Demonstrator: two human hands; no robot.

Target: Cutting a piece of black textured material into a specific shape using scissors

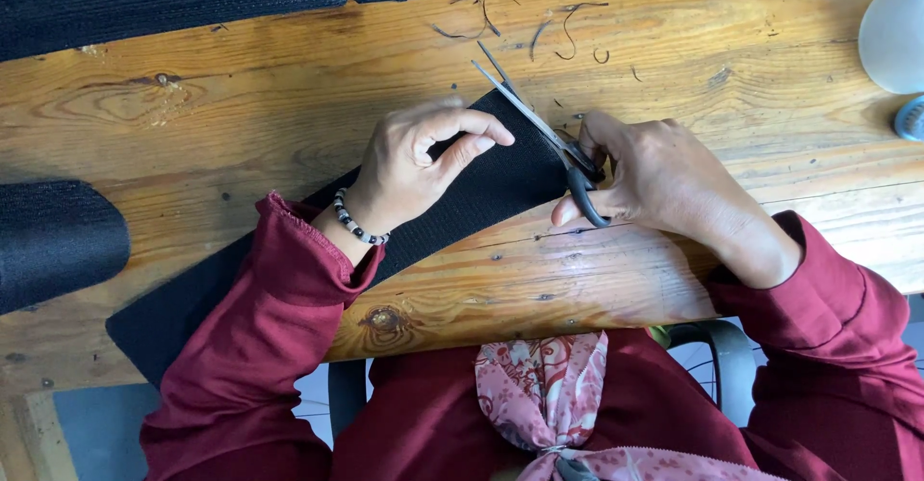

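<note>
- I see a long black fabric strip [462, 197] lying slantwise across the wooden counter [241, 125], its far end under both hands and its near end running off the counter's front edge by the left sleeve.
- The scissors [544, 125] sit at the strip's far end, blades parted and pointing up and left, just over the strip's end edge; I judge the strip is laid flat there so the edge stays steady for the blades.
- My right hand [664, 188] is closed through the black handles, thumb and fingers gripping the scissors.
- My left hand [414, 164] rests on the strip, fingers loosely curled with the thumb and forefinger pressing the cloth down beside the blades; it seems to pin rather than grip.
- Dark thread clippings [568, 34] lie scattered on the counter beyond the blades.
- More black fabric lies along the far edge [173, 0] and as a roll [58, 240] at the left.
</note>
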